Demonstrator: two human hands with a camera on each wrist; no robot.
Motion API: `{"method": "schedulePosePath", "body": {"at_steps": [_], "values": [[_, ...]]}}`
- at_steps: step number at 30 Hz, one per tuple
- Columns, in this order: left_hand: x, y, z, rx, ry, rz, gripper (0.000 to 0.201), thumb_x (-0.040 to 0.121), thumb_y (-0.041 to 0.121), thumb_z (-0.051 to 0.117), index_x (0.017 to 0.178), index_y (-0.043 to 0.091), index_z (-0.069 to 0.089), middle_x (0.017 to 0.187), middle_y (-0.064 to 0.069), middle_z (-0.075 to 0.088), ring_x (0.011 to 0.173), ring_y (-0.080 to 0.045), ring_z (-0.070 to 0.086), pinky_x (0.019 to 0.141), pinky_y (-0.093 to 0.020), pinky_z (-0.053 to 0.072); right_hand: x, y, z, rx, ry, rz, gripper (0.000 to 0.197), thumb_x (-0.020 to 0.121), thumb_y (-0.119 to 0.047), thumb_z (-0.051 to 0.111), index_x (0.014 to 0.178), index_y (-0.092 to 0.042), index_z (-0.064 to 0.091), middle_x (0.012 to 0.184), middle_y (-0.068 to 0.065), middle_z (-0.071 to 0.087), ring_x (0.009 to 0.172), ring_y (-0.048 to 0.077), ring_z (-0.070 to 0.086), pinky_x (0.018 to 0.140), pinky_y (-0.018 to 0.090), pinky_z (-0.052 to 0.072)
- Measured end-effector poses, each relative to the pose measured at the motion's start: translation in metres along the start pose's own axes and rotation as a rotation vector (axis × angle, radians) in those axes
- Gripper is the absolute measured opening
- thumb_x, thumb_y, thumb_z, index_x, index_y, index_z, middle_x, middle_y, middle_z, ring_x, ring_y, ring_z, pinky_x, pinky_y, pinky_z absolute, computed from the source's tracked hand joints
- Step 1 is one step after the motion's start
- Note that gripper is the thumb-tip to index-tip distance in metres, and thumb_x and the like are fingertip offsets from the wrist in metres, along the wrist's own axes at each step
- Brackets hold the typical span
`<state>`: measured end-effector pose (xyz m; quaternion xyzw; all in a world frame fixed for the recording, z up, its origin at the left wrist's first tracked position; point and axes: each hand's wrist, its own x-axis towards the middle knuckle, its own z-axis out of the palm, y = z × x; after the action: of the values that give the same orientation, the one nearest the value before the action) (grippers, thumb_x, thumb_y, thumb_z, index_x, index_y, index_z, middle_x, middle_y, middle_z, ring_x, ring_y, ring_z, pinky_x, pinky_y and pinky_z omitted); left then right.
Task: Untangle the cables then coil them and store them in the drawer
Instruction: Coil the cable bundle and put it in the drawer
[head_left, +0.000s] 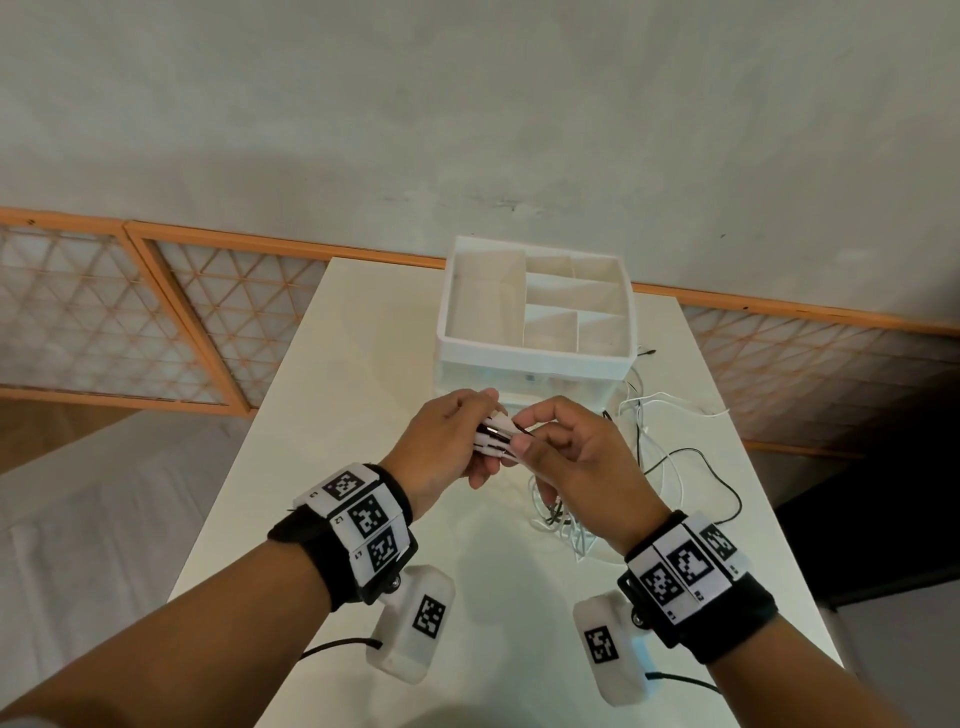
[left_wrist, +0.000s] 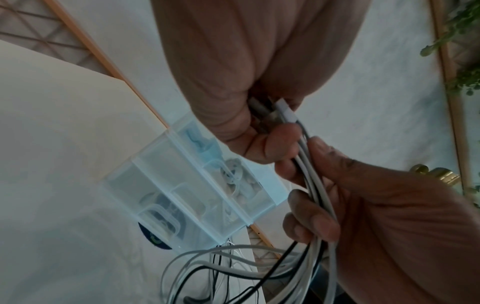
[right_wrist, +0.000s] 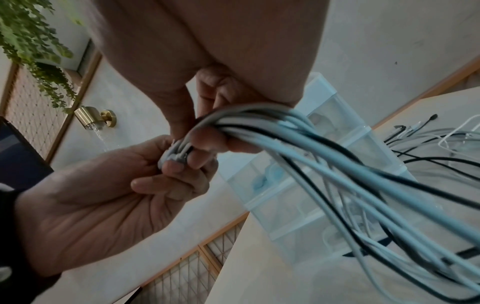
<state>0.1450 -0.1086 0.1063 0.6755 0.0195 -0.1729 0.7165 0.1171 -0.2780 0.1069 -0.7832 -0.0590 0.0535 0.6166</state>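
Both hands meet above the middle of the white table (head_left: 363, 415). My left hand (head_left: 457, 441) grips the gathered plug ends (head_left: 496, 439) of several white and black cables. In the left wrist view, a white connector (left_wrist: 285, 112) shows between its fingers. My right hand (head_left: 561, 452) pinches the same bundle just behind the plugs, the cables (right_wrist: 298, 131) running through its curled fingers. The rest of the cables (head_left: 670, 457) trail down in a loose tangle on the table to the right. The translucent drawer unit (head_left: 535, 358) stands just beyond the hands, its drawers (left_wrist: 194, 185) pushed in.
The unit's open top tray (head_left: 483, 306) has several compartments with nothing in them. Coiled items show through the drawer fronts (right_wrist: 298, 197). The table edges lie close on the left and right. A lattice panel (head_left: 104, 312) and a plain wall stand behind.
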Motion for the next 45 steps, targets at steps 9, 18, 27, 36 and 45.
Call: {"method": "schedulePosePath", "body": {"at_steps": [9,18,27,36,45], "values": [[0.0,-0.001,0.0,-0.134,-0.008,-0.062,0.04,0.105,0.027,0.04,0.098,-0.004,0.064,0.066,-0.02,0.057,0.048,-0.024,0.05,0.04,-0.025,0.037,0.0,0.0,0.016,0.039,0.171,-0.011,0.02,0.093,-0.021,0.07,0.111,-0.027,0.074,0.06,-0.001,0.069,0.039,0.018,0.046,0.042,0.025,0.04],[0.001,-0.003,-0.004,-0.091,0.015,-0.043,0.048,0.106,0.036,0.039,0.099,-0.004,0.065,0.068,-0.02,0.057,0.048,-0.025,0.051,0.042,-0.026,0.038,0.002,0.004,0.02,-0.029,0.182,-0.051,0.009,0.092,-0.016,0.07,0.089,-0.024,0.071,0.06,0.007,0.063,0.042,0.012,0.046,0.046,0.026,0.04],[0.002,-0.007,0.001,-0.027,0.045,0.004,0.06,0.103,0.049,0.039,0.096,-0.004,0.068,0.065,-0.022,0.058,0.055,-0.029,0.051,0.044,-0.028,0.039,0.005,0.008,0.022,-0.094,0.311,-0.048,0.005,0.092,-0.02,0.069,0.095,-0.021,0.065,0.065,-0.005,0.07,0.048,0.005,0.057,0.05,0.024,0.042],[-0.001,-0.002,0.003,0.189,-0.06,-0.037,0.074,0.092,0.072,0.037,0.072,0.005,0.063,0.055,-0.012,0.057,0.047,-0.023,0.048,0.045,-0.025,0.038,-0.003,0.003,0.027,-0.048,0.193,-0.098,0.016,0.092,-0.007,0.068,0.093,-0.021,0.074,0.076,0.003,0.076,0.07,0.022,0.074,0.07,0.045,0.06],[0.002,-0.005,0.002,0.06,0.058,-0.039,0.048,0.097,0.049,0.054,0.078,0.006,0.066,0.063,-0.013,0.062,0.048,-0.021,0.052,0.042,-0.026,0.035,-0.003,0.004,0.019,-0.003,0.103,0.007,0.026,0.089,-0.008,0.071,0.107,-0.025,0.062,0.075,-0.006,0.069,0.058,0.009,0.062,0.057,0.028,0.049]]}}
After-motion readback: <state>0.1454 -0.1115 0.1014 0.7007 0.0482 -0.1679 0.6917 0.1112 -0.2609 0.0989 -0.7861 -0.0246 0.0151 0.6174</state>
